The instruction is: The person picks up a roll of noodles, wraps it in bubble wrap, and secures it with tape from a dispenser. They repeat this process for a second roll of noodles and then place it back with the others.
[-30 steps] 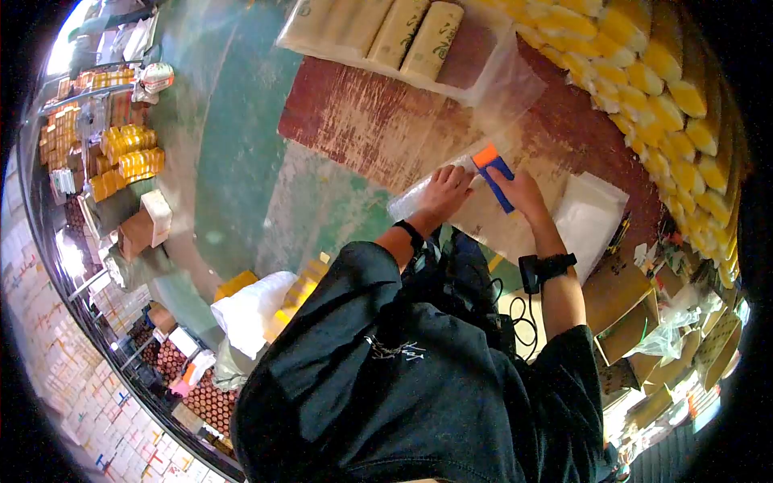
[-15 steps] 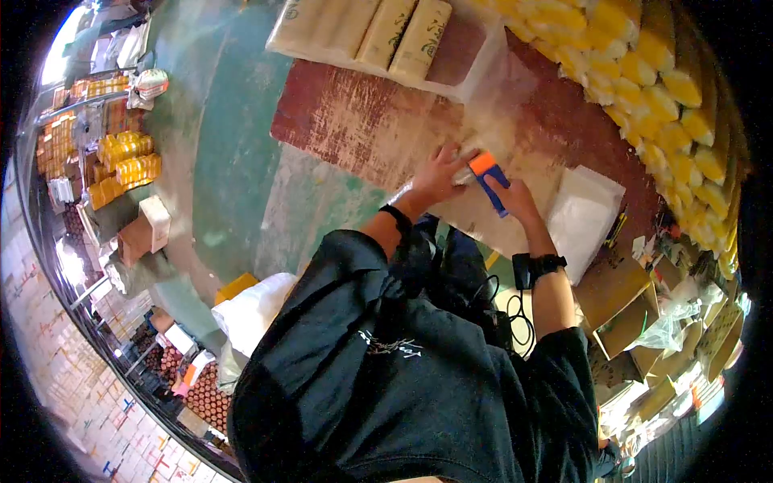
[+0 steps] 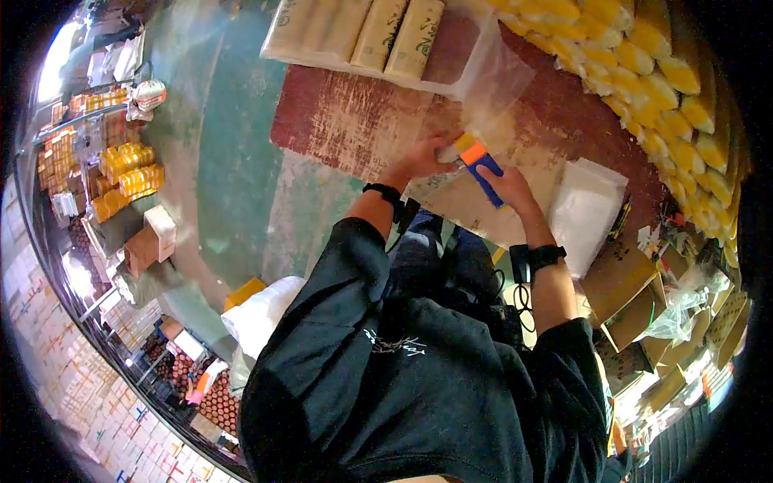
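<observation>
My right hand (image 3: 509,187) is wrapped round the blue handle of a blue-and-orange hand tool (image 3: 480,165), whose orange part points up and left over the board. My left hand (image 3: 425,157) is at the tool's head, fingers and thumb curled in from the left. What those fingers hold is too small to make out. Beneath both hands lies a worn red-brown board (image 3: 338,121). Ahead of them, a clear plastic bag (image 3: 475,68) holds several pale wrapped packs (image 3: 412,39) with dark lettering. Right of my right hand lies a stack of white plastic sheets (image 3: 586,205).
Yellow-ended packs (image 3: 644,97) are piled high along the right. Opened cardboard boxes (image 3: 624,282) and loose plastic stand at the lower right. To the left are a carton (image 3: 149,240), orange-yellow packs (image 3: 133,173) and a white sack (image 3: 262,314) close to my left arm.
My left hand has drawn back left, its spread fingers now curled at the tool's head. The tool has shifted slightly left, and a yellowish end shows beyond its orange part.
</observation>
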### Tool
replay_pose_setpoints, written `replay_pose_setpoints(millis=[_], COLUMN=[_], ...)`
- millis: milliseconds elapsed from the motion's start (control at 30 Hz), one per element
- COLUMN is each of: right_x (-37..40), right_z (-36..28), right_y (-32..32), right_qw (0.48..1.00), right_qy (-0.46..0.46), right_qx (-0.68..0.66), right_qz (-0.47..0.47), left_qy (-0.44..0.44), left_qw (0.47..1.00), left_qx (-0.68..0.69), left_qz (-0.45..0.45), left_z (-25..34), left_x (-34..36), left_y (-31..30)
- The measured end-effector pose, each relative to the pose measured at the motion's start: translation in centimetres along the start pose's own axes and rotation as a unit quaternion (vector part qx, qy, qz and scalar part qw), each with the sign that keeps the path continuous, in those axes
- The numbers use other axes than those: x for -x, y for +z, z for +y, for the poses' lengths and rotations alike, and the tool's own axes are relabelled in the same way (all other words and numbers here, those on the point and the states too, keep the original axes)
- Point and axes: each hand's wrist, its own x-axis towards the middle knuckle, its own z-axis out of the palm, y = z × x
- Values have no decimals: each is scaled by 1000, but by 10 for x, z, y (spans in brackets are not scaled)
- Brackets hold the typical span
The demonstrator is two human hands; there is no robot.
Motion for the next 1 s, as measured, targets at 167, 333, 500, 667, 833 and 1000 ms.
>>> replay_pose_setpoints(millis=[167,333,500,667,833,1000], right_x=[-23,-13,1,-16,-1,10], right_z=[20,5,9,28,13,14], right_y=[16,9,10,18,12,11], right_qw=[991,996,998,991,998,998], right_qy=[-73,-8,-21,-35,-9,-3], right_qx=[55,65,14,93,33,23], right_qz=[95,56,49,91,44,51], left_qy=[-59,-174,-169,-151,-183,-23], left_qw=[966,932,973,957,943,992], left_qx=[-247,-296,-157,-231,-259,101], left_qz=[41,112,10,88,102,-78], left_z=[23,49,33,45,63,-2], left_x=[-2,6,-10,0,8,-22], left_y=[20,58,23,37,55,20])
